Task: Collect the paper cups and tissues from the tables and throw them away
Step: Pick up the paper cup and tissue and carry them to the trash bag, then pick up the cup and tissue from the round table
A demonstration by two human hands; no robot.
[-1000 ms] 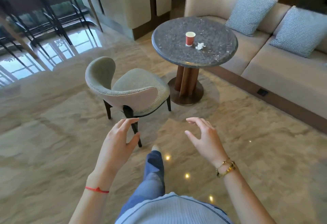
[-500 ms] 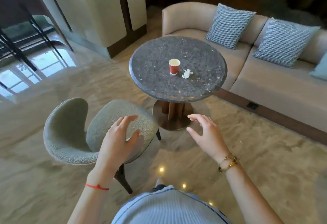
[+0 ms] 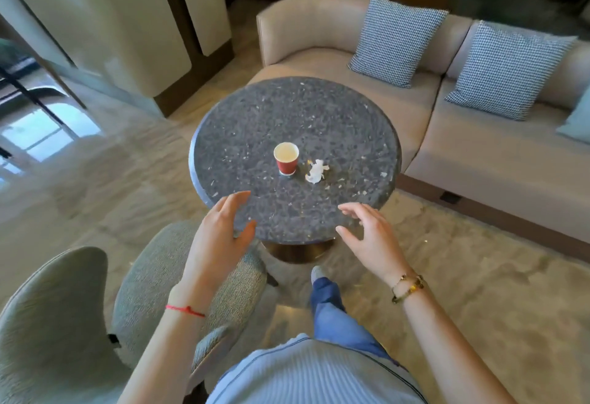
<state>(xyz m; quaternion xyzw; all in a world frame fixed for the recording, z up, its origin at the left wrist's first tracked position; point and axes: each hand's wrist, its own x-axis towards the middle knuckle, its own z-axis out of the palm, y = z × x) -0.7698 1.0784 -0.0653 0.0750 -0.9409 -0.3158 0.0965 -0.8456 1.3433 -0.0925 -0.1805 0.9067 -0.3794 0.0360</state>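
A red paper cup (image 3: 286, 159) stands upright near the middle of a round dark speckled table (image 3: 255, 116). Just right of the cup lies a crumpled white tissue (image 3: 316, 171). My left hand (image 3: 220, 237) hovers over the table's near left edge with relaxed, spread fingers and holds nothing. Over the near right edge, my right hand (image 3: 370, 237) is likewise loose and empty. Both hands are well short of the cup and the tissue.
A grey upholstered chair (image 3: 95, 301) stands at the lower left, close to the table. A beige sofa (image 3: 479, 154) with checked cushions (image 3: 396, 41) runs behind and to the right. My leg (image 3: 332, 307) steps forward on the polished stone floor.
I have walked up to the table, so the cup and tissue are much nearer. Both hands now reach over the table's near edge; the chair has slid to the lower left.
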